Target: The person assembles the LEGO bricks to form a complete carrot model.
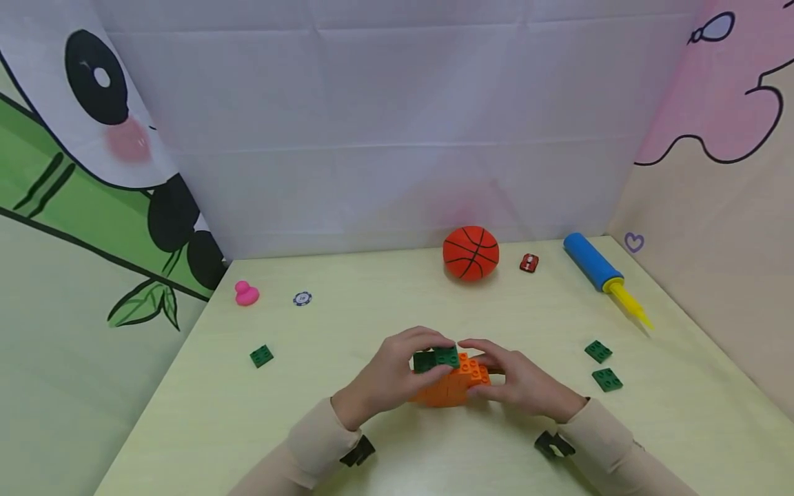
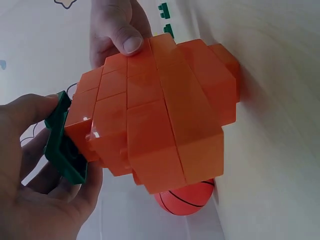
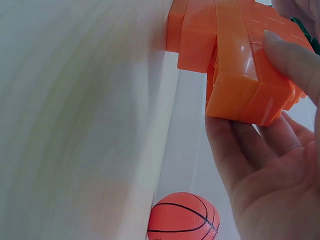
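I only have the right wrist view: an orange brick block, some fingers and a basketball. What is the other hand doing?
Observer: The left hand holds a dark green brick against the top of the orange block.
Operator: Are there more green bricks around?
Observer: Yes, two lie on the table to the right, and one lies to the left.
Operator: What shape is the orange block?
Observer: In the left wrist view its side is stepped, widest in the middle; the right hand's thumb presses one edge.
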`<move>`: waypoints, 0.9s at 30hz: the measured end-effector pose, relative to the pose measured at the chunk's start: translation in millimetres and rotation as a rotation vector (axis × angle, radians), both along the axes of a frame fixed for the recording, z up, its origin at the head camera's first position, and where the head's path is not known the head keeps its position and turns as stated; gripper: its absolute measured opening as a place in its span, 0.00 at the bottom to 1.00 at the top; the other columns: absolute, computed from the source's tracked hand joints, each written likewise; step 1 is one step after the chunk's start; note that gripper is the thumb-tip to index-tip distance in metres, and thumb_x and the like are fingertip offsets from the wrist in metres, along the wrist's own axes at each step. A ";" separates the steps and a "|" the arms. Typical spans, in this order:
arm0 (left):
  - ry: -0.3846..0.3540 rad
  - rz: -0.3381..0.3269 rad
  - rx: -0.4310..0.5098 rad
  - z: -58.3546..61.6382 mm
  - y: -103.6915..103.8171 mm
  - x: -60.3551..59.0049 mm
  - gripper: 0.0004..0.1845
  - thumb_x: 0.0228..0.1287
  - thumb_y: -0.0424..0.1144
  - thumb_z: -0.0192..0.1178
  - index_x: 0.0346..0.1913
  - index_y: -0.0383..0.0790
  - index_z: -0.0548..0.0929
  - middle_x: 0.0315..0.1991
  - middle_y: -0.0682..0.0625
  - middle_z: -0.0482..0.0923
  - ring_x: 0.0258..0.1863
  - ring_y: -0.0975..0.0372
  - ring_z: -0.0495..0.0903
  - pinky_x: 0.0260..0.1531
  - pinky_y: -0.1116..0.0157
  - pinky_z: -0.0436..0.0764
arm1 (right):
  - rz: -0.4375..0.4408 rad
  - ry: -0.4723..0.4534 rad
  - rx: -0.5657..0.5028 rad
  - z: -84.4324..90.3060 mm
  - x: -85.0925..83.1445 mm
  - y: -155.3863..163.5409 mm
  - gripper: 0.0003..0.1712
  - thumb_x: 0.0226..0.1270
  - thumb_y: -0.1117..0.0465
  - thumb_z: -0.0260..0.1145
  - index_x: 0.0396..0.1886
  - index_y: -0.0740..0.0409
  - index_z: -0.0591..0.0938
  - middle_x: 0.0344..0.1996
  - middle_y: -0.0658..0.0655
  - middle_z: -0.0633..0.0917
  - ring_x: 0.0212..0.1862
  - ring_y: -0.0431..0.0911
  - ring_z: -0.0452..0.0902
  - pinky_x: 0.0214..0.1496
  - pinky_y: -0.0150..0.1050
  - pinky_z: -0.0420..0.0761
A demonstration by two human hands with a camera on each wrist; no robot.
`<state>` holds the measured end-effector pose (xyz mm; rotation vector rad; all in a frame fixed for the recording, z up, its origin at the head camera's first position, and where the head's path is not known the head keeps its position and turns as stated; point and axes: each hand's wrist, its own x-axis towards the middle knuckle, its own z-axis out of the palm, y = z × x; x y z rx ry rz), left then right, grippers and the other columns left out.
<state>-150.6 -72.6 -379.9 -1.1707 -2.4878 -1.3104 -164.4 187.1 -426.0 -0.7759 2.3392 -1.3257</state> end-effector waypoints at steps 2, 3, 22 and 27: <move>-0.014 0.004 -0.009 -1.3 1.5 0.2 0.17 0.65 0.40 0.68 0.56 0.40 0.84 0.52 0.54 0.81 0.50 0.64 0.79 0.49 0.69 0.82 | 0.005 -0.001 -0.003 -0.5 -0.1 0.2 0.44 0.64 0.46 0.71 0.75 0.44 0.62 0.56 0.44 0.85 0.59 0.44 0.79 0.69 0.66 0.64; -0.022 0.008 -0.015 -1.7 1.9 0.4 0.18 0.65 0.40 0.68 0.56 0.41 0.84 0.52 0.54 0.81 0.50 0.64 0.79 0.49 0.69 0.82 | 0.006 0.001 -0.003 -0.7 -0.3 0.3 0.44 0.64 0.46 0.71 0.75 0.45 0.62 0.56 0.44 0.85 0.59 0.44 0.79 0.69 0.65 0.65; -0.067 0.052 -0.034 -4.3 2.1 0.2 0.18 0.63 0.40 0.70 0.56 0.44 0.85 0.50 0.56 0.83 0.47 0.66 0.80 0.46 0.70 0.82 | 0.006 0.005 0.012 1.1 -0.9 0.5 0.45 0.64 0.46 0.71 0.76 0.47 0.61 0.55 0.44 0.85 0.58 0.42 0.79 0.68 0.65 0.66; -0.039 0.052 -0.039 -7.1 2.3 0.1 0.19 0.64 0.41 0.70 0.57 0.43 0.84 0.51 0.55 0.83 0.47 0.66 0.80 0.46 0.69 0.82 | -0.003 0.012 0.031 0.4 -0.3 0.2 0.45 0.64 0.46 0.71 0.76 0.47 0.62 0.56 0.43 0.85 0.58 0.42 0.79 0.68 0.65 0.67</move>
